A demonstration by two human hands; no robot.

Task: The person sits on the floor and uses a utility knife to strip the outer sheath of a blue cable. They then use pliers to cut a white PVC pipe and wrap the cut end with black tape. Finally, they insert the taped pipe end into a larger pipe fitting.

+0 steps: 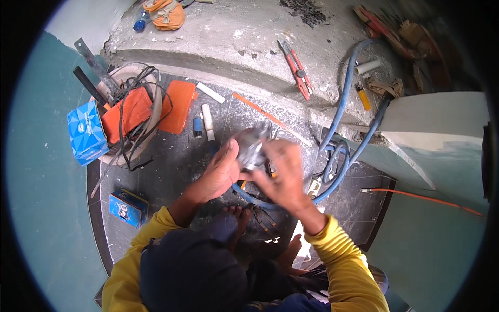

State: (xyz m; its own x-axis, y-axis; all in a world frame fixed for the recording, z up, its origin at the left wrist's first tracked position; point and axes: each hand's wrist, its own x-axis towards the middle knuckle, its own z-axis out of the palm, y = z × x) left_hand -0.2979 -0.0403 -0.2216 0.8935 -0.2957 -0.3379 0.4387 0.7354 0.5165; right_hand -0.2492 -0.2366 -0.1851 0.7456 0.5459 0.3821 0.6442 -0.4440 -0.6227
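Note:
A shiny silver metal object [250,150], blurred and too smeared to name, is held at the middle of the view. My left hand [215,171] grips it from the left, thumb up. At its right side is my right hand [283,174], its fingers blurred by motion over or beside it. Beneath both hands lie a blue hose [254,200] on the dark tiled floor [171,171] and some partly hidden tools. White pipe pieces [207,117], a small blue cylinder [197,127] and an orange strip [260,112] lie just beyond.
A bucket [150,125] of cables, tools and boxes stands left, beside an orange case [176,106]. A blue box [128,208] sits lower left. A concrete step [218,41] holds red-handled cutters [300,75]. An orange cord [426,197] crosses at right, along the green walls [52,182].

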